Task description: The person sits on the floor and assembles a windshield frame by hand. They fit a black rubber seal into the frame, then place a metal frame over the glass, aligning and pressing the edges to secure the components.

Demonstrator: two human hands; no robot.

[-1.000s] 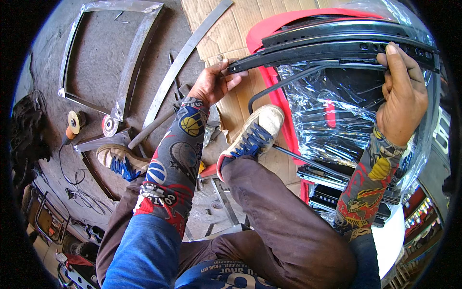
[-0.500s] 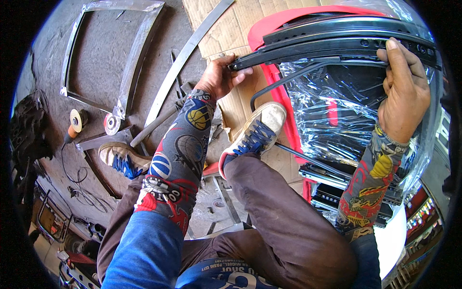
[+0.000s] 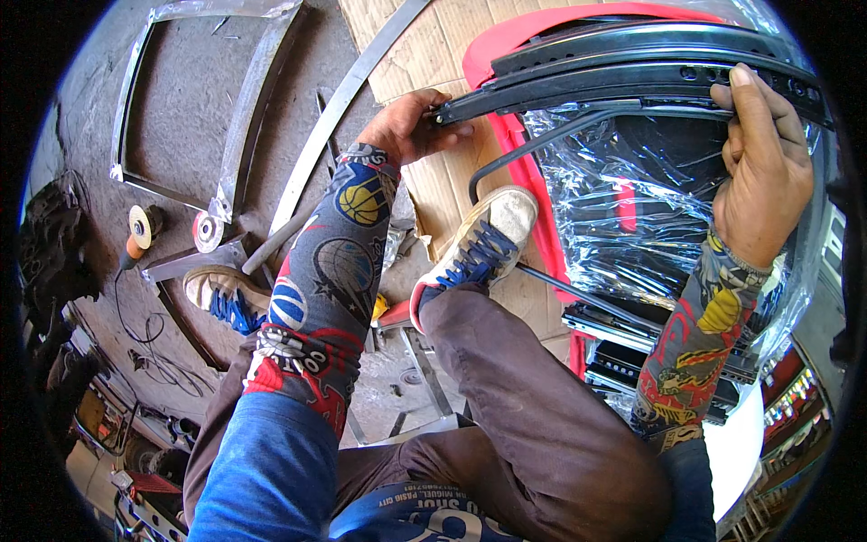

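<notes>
A long black metal slide rail (image 3: 578, 93) lies across the upper right of the head view, over what looks like an upturned seat. My left hand (image 3: 411, 126) is closed round the rail's narrow left end, thumb on top and fingers beneath. Toward its right end, beside a row of holes, my right hand (image 3: 763, 163) pinches the rail between thumb and fingers. A bent dark bar (image 3: 533, 155) runs just below the rail. Clear plastic wrap (image 3: 614, 226) covers the black seat part, edged by red material (image 3: 542, 212). A second black rail (image 3: 650, 43) sits just beyond.
Brown cardboard (image 3: 424, 63) lies under the seat, near my shoe (image 3: 483, 237). On the concrete floor to the left are a metal frame (image 3: 244, 117), a curved flat metal strip (image 3: 348, 90) and an orange corded grinder (image 3: 137, 244). More black rails (image 3: 623, 361) rest at the seat's near side.
My left hand has shifted slightly left and down-tilted with the rail's end. My right hand keeps its pinch and has edged a little to the right.
</notes>
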